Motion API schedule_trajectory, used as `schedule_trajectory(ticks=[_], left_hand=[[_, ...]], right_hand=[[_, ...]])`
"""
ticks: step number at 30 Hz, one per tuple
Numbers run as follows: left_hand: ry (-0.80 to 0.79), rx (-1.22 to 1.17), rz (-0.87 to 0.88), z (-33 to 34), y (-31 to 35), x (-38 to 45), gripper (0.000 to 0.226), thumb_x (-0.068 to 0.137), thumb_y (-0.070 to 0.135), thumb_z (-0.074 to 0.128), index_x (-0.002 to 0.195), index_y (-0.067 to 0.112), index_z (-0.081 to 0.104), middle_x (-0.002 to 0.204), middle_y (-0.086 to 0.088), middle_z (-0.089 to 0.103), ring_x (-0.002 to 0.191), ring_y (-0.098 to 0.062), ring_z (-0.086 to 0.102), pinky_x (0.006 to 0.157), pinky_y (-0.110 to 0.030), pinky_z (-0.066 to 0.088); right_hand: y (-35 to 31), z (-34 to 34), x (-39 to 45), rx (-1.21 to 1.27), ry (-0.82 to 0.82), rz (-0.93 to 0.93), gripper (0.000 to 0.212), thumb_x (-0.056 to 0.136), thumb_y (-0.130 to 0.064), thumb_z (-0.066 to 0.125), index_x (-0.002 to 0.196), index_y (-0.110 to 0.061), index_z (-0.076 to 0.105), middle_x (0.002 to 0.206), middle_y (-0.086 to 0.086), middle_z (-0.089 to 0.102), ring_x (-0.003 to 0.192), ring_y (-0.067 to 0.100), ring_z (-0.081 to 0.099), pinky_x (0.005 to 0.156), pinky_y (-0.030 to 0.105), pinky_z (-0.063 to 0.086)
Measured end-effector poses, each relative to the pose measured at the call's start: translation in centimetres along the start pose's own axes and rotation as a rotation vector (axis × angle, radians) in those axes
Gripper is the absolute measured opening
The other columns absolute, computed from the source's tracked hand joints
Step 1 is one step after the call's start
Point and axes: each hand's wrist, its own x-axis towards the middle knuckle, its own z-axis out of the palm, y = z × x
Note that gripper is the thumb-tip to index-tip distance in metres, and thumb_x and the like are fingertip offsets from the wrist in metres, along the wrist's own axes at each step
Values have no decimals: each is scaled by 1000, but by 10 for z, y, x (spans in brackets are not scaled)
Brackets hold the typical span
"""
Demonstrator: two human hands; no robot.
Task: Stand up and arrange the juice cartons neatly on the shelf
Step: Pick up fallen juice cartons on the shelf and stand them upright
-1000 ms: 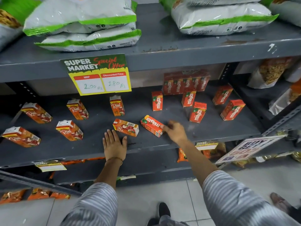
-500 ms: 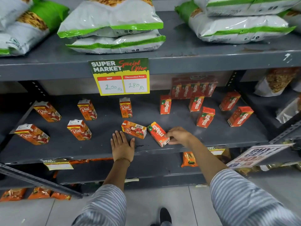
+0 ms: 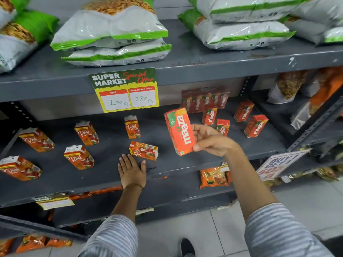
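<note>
My right hand (image 3: 211, 140) grips an orange Maaza carton (image 3: 179, 131) and holds it nearly upright above the grey middle shelf (image 3: 111, 175). My left hand (image 3: 131, 170) lies flat and open on the shelf near its front edge. Just beyond its fingertips a Real carton (image 3: 143, 150) lies on its side. Several Real cartons stand scattered to the left, such as one in the middle (image 3: 132, 127) and one at the far left (image 3: 19, 168). Several Maaza cartons (image 3: 255, 125) stand at the right, with a wrapped Maaza multipack (image 3: 205, 99) against the back.
A price sign (image 3: 126, 89) hangs from the upper shelf, which carries white and green bags (image 3: 111, 34). A slanted offer sign (image 3: 278, 164) sticks out at the right. Orange packets (image 3: 213, 178) lie on the lower shelf. A steel upright (image 3: 313, 125) borders the right side.
My right hand has picked the lying Maaza carton up off the shelf and turned it nearly upright. My left hand has stayed flat on the shelf. The camera has moved closer.
</note>
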Motion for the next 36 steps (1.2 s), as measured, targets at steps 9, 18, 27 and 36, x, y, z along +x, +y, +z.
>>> schedule_trajectory(ticks=[9, 18, 27, 36], left_hand=[[-4, 18, 3, -1, 0, -1, 71, 97, 48, 19, 146, 0, -1, 158, -20, 1, 147, -32, 0, 121, -42, 2], [12, 32, -13, -2, 2, 0, 71, 97, 49, 19, 146, 2, -2, 158, -18, 0, 147, -30, 0, 120, -39, 0], [13, 23, 36, -1, -9, 2, 72, 96, 52, 19, 147, 5, -1, 159, -15, 0, 147, -28, -2, 120, -39, -3], [-9, 64, 192, -17, -65, 13, 71, 93, 54, 13, 148, 10, 2, 159, -13, 1, 147, -29, 0, 121, -41, -1]], right_hand=[[17, -1, -3, -79, 119, 3, 38, 70, 13, 64, 97, -12, 57, 97, 7, 65, 88, 14, 66, 83, 27, 54], [85, -29, 50, -195, 746, 21, 41, 70, 19, 64, 86, -14, 47, 92, 10, 58, 89, 21, 57, 82, 27, 47], [122, -43, 74, -531, 881, 83, 35, 79, -1, 66, 106, -6, 45, 113, 15, 65, 108, 30, 59, 91, 37, 42], [130, 7, 68, -520, 1271, 44, 44, 81, -4, 64, 121, -4, 45, 123, 16, 58, 116, 34, 54, 97, 35, 39]])
